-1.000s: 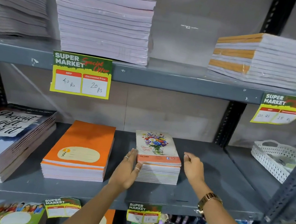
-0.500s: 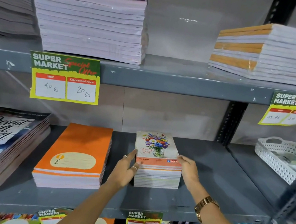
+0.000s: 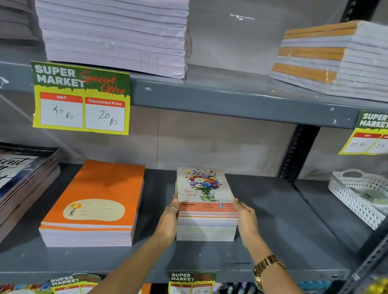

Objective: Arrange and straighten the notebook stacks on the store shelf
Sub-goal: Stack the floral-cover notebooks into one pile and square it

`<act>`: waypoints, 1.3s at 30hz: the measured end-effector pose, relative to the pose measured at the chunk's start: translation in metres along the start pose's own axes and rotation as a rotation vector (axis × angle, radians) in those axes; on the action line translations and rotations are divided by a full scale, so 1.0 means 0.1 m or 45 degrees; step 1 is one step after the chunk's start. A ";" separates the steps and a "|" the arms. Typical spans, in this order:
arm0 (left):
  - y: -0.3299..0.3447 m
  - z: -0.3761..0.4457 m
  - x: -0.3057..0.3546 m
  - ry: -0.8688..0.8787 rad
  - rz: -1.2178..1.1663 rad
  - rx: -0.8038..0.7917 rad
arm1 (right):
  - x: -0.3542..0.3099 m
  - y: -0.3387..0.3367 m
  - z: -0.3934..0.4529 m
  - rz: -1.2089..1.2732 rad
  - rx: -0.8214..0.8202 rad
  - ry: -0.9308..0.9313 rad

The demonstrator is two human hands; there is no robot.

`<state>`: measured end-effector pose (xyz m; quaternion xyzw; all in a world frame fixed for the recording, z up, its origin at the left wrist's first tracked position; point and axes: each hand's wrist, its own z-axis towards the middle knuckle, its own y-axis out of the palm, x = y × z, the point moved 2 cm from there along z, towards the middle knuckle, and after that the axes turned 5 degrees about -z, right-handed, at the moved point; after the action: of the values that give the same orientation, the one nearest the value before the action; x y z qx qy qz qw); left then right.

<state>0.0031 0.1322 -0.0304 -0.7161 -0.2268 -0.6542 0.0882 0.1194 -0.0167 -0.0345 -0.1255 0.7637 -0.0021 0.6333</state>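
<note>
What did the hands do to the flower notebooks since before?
The right hand, apart from the flower notebook stack a second ago, moved in against its right side. The left hand stayed pressed on the left side. The orange notebook stack stayed put.

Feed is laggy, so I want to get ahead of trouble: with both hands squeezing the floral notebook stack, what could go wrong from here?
1. The left hand and right hand press only the sides of the floral notebook stack; its top covers already sit slightly offset and could fan out or buckle.
2. The stack sits near the shelf's front edge; a pull toward the person might tip notebooks off.
3. A leftward shove could bump the orange notebook stack beside it.
</note>
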 end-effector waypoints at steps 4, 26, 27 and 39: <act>0.00 -0.04 0.01 -0.005 -0.009 0.001 | 0.11 0.00 0.06 -0.020 0.018 0.043; -0.09 -0.07 0.00 0.702 1.719 -0.028 | -0.04 -0.03 -0.35 -1.506 0.011 -1.162; -0.07 -0.08 0.01 0.729 1.790 -0.049 | -0.04 -0.03 -0.36 -1.572 -0.018 -1.181; -0.03 -0.05 0.06 0.660 1.735 -0.074 | -0.02 0.00 -0.34 -1.731 0.009 -1.300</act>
<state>-0.0020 0.1339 -0.0247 -0.5225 0.3148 -0.6084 0.5077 0.0870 -0.0218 -0.0257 -0.5405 0.1429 -0.3276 0.7617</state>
